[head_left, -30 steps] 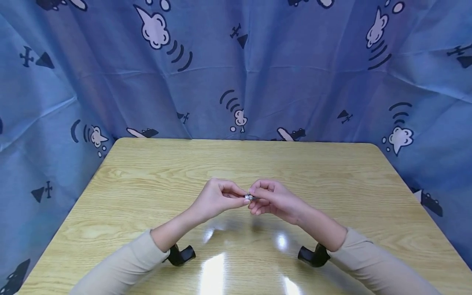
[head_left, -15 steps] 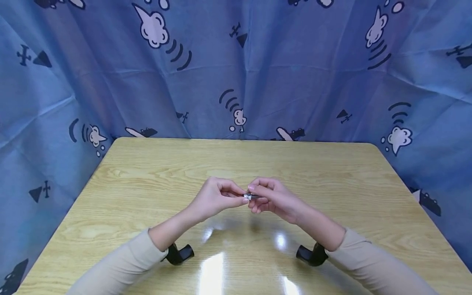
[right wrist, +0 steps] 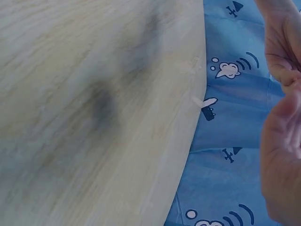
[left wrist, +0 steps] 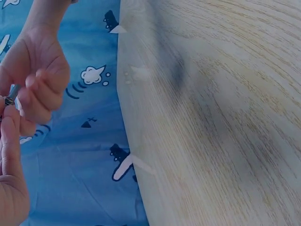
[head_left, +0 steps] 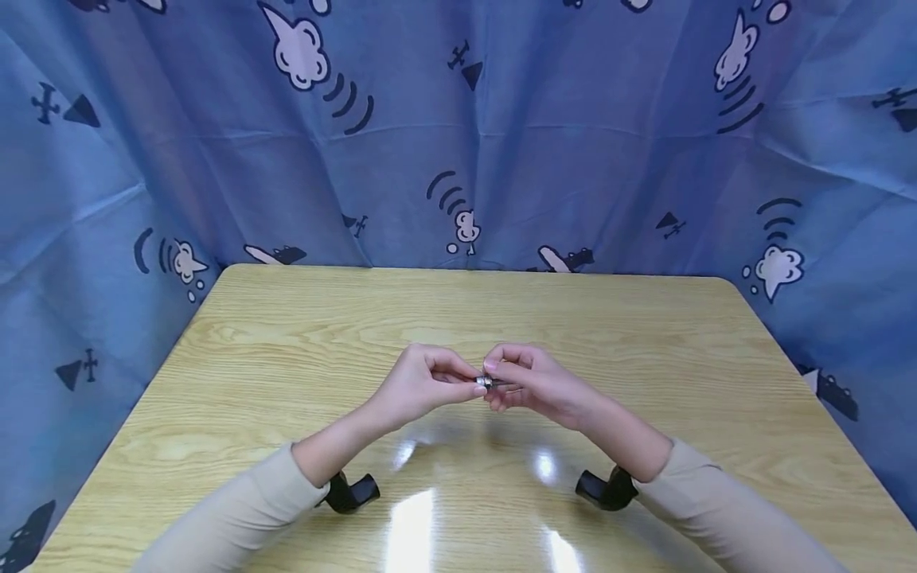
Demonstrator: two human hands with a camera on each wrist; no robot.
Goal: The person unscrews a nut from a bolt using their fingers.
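Both hands [head_left: 421, 385] [head_left: 542, 390] pinching one small metallic piece [head_left: 485, 383], above wood-grain table [head_left: 322, 318], patterned blue curtain [head_left: 408, 103]

Head camera: above, facing forward and down across table [head_left: 501, 314] to curtain [head_left: 573, 171], left hand [head_left: 419, 386] and right hand [head_left: 539, 390] below centre. Left wrist camera [head_left: 351, 493], right wrist camera [head_left: 607, 489]: close in, hands at left and right frame edges respectively; both share hands, table, curtain

We see a glossy wood-grain table [head_left: 458, 310], its far corners rounded. Behind it we find a blue curtain [head_left: 573, 175] (printed with pale cloud shapes).
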